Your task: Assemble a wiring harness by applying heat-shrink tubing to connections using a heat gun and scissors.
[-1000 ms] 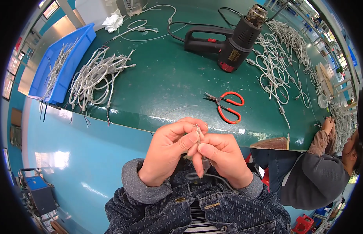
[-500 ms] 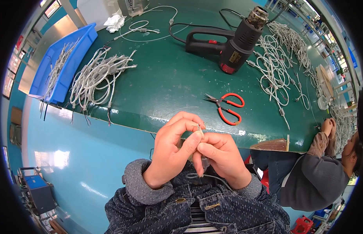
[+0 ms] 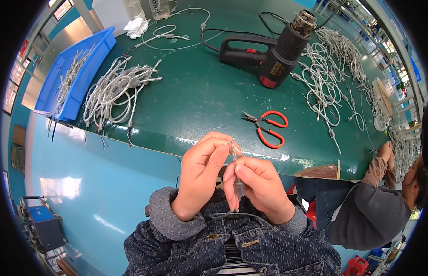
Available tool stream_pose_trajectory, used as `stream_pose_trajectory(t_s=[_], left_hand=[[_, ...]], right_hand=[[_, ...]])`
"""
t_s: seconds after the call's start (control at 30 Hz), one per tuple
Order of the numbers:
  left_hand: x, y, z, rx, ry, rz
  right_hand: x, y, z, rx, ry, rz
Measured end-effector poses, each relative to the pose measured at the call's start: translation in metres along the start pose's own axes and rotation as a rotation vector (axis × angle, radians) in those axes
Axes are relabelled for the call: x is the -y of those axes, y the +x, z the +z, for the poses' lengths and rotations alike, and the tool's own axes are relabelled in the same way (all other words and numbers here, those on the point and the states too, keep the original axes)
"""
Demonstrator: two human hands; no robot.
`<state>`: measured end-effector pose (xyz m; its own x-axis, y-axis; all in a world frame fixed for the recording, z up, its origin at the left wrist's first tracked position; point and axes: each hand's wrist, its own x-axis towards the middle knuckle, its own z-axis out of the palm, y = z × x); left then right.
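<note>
Just in front of the table's near edge, both my hands are on a thin grey cable (image 3: pixel 235 157) with a small translucent grey block (image 3: pixel 239 187) on it. My right hand (image 3: pixel 259 182) pinches the cable between thumb and fingers just above the block. My left hand (image 3: pixel 203 163) is closed, its bent fingers at the cable's upper end, where thin strands show; its exact grip is partly hidden. Below the hands, the rest of the cable curves across my jacket. Red-handled scissors (image 3: pixel 269 128) lie on the green table (image 3: pixel 195 92) beyond my hands, blades parted.
A black heat gun (image 3: pixel 282 57) stands at the back. Bundled cables (image 3: pixel 119 92) lie at left beside a blue tray (image 3: pixel 83 89) of wires. More cables (image 3: pixel 322 83) cover the right side. Another person (image 3: pixel 377 207) works at the right edge. White crumpled tissue (image 3: pixel 136 27) sits back left.
My left thumb has lifted back from the cable tip, away from my right hand. More of the cable's upper end and the grey block now show.
</note>
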<state>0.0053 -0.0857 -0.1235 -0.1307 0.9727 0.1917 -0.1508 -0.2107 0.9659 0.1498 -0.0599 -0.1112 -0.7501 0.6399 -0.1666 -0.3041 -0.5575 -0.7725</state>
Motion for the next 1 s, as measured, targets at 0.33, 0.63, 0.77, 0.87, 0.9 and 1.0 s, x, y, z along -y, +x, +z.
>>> stream_pose_trajectory(t_s=[0.33, 0.63, 0.77, 0.87, 0.9, 1.0], left_hand=[[0.006, 0.001, -0.001, 0.056, -0.398, -0.207], [0.013, 0.004, -0.005, 0.07, -0.434, -0.175], [0.013, 0.005, -0.005, 0.085, -0.468, -0.201], [0.013, 0.008, -0.003, 0.116, -0.521, -0.195], [0.013, 0.008, -0.003, 0.117, -0.54, -0.197], [0.013, 0.009, -0.001, 0.121, -0.574, -0.203]], right_hand=[[-0.003, 0.003, -0.011, 0.171, 0.303, 0.075], [-0.004, 0.004, -0.012, 0.225, 0.351, 0.115], [-0.004, 0.004, -0.012, 0.262, 0.361, 0.128], [-0.004, 0.004, -0.01, 0.275, 0.363, 0.126], [-0.003, 0.004, -0.01, 0.278, 0.359, 0.13], [-0.003, 0.004, -0.009, 0.283, 0.351, 0.135]])
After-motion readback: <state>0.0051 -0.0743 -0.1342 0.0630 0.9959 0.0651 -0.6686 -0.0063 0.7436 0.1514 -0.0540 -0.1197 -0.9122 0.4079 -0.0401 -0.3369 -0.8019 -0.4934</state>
